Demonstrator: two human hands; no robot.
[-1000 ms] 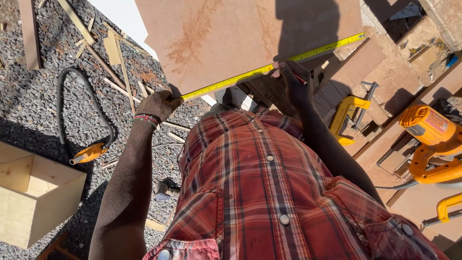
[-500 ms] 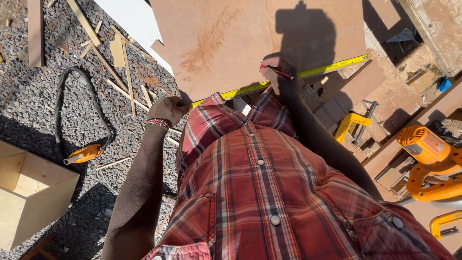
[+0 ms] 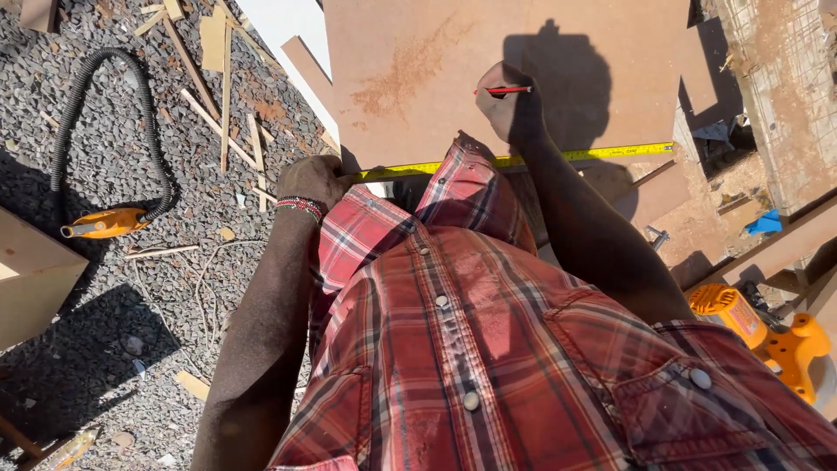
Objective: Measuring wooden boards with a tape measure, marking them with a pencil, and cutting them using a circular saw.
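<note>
Right hand (image 3: 504, 103) w/ pencil (image 3: 504, 90) has moved up the board (image 3: 488, 52), above the tape (image 3: 602, 154). Left hand (image 3: 316, 180) pins tape end at board's near edge. Risk: tape slips, mark lands off.

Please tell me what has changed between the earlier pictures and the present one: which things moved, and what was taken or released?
The right hand, holding a red pencil, moved up from the yellow tape measure onto the brown board. The tape now lies closer to the board's near edge. Nothing was picked up or released. The left hand still pins the tape's end at the board's edge; the corrugated hose and the yellow power tool did not move.
</note>
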